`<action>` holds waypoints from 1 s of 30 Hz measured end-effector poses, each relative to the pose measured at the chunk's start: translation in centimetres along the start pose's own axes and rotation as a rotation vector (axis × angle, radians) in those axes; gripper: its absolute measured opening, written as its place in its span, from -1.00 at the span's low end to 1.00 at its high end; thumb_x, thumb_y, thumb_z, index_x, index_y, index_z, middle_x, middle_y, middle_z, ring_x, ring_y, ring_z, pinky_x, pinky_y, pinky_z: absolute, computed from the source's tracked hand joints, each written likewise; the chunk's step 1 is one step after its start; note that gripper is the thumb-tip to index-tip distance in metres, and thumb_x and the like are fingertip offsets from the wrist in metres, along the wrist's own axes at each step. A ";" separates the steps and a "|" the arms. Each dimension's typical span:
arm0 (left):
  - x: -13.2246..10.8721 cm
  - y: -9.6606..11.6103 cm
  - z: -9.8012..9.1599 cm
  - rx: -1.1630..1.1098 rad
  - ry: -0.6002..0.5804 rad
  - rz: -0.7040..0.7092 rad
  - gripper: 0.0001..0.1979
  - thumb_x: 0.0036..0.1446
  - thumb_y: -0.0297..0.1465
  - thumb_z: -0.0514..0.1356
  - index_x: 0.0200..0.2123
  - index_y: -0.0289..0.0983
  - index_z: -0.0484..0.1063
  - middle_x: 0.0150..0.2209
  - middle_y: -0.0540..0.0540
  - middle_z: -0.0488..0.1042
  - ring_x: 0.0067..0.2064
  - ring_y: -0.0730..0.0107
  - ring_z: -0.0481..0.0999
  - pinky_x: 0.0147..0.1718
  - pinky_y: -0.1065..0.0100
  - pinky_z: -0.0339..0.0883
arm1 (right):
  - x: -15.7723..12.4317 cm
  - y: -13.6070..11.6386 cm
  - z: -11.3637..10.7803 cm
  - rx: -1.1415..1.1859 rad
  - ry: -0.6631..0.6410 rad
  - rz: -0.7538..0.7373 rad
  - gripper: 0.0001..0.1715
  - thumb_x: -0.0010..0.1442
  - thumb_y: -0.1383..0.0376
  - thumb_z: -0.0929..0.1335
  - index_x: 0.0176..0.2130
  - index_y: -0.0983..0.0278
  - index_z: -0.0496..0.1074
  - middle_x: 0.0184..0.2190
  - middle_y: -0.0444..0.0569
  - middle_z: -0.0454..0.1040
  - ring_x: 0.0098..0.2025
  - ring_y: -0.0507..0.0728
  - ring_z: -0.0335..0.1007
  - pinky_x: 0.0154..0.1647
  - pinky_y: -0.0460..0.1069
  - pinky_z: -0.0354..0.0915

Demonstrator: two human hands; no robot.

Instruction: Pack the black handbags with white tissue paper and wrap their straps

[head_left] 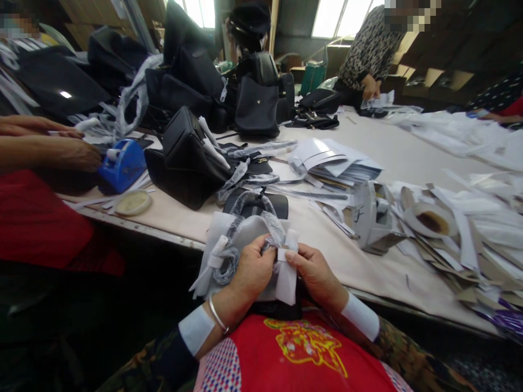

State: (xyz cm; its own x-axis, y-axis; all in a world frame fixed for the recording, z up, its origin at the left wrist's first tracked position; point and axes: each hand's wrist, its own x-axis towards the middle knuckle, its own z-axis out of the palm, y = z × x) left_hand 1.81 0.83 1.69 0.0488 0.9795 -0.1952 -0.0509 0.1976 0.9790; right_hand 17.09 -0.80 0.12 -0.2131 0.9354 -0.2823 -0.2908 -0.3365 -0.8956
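Note:
A black bag (280, 206) lies at the table's front edge against my body, partly covered by a white foam sheet (249, 228). Its handle (267, 207) is wrapped in clear plastic. My left hand (255, 268) is closed in a pinch at the wrapped handle's lower end; its fingertips are partly hidden. Thumb and fingers of my right hand (317, 272) pinch a white wrapping strip (288, 280), folded around the bag's hardware. Left of my left hand, a coiled plastic-wrapped strap (225, 268) is bound with white wrap.
Black bags (257, 106) are piled at the back left. A blue tape dispenser (122, 163) stands beside a co-worker's hands (77, 152). To the right are a paper stack (333, 158), a grey tape dispenser (376, 218), a tape roll (431, 220) and strips. Another person stands behind the table.

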 end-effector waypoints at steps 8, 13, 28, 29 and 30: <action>-0.5 1.1 -2.8 -0.028 -0.088 -0.063 -0.54 0.11 -0.28 0.36 0.08 -0.26 0.53 0.03 -0.21 0.57 0.02 0.12 0.55 0.02 0.21 0.42 | -1.6 -0.6 -0.5 -0.296 0.070 -0.061 -0.45 0.13 -0.03 0.48 -0.06 0.29 0.45 -0.32 -0.04 0.54 -0.37 0.10 0.41 -0.38 -0.03 0.31; -0.7 1.3 -2.5 0.243 0.101 0.056 -0.54 -0.01 -0.37 0.45 0.01 -0.25 0.58 0.02 -0.22 0.57 0.09 0.03 0.51 0.17 0.14 0.30 | -2.6 -0.1 -0.2 -0.581 0.064 -0.050 -0.40 0.02 0.16 0.55 0.03 0.23 0.43 -0.31 -0.02 0.57 -0.37 0.14 0.45 -0.40 0.00 0.34; -2.5 -0.7 -0.7 -0.411 -0.015 -0.296 -0.49 -0.17 -0.37 0.55 -0.13 -0.32 0.49 -0.19 -0.14 0.58 -0.23 0.28 0.58 -0.23 0.29 0.54 | -3.4 1.0 -0.9 -0.264 0.001 -0.011 -0.45 0.23 0.04 0.42 0.09 0.30 0.41 -0.32 -0.02 0.56 -0.34 0.14 0.46 -0.34 0.01 0.37; -2.5 -0.7 -0.7 -0.425 -0.008 -0.299 -0.50 -0.17 -0.38 0.54 -0.15 -0.33 0.48 -0.20 -0.13 0.58 -0.24 0.30 0.58 -0.23 0.29 0.55 | -3.7 0.9 -1.2 -0.332 0.057 -0.035 -0.49 0.24 0.03 0.41 0.05 0.30 0.43 -0.36 -0.04 0.55 -0.37 0.13 0.43 -0.38 -0.01 0.33; -2.4 -0.6 -0.7 -0.444 -0.006 -0.307 -0.52 -0.16 -0.39 0.54 -0.16 -0.33 0.48 -0.21 -0.13 0.57 -0.25 0.31 0.57 -0.24 0.29 0.56 | -4.1 0.8 -1.5 -0.402 0.104 -0.065 -0.54 0.24 0.03 0.40 0.00 0.29 0.46 -0.38 -0.04 0.54 -0.39 0.13 0.41 -0.40 -0.01 0.31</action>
State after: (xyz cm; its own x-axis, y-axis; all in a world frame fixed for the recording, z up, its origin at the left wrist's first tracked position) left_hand 1.05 -1.66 1.51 0.1331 0.8743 -0.4668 -0.4505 0.4729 0.7573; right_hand 19.12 -4.68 0.07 -0.1054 0.9663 -0.2350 0.0907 -0.2260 -0.9699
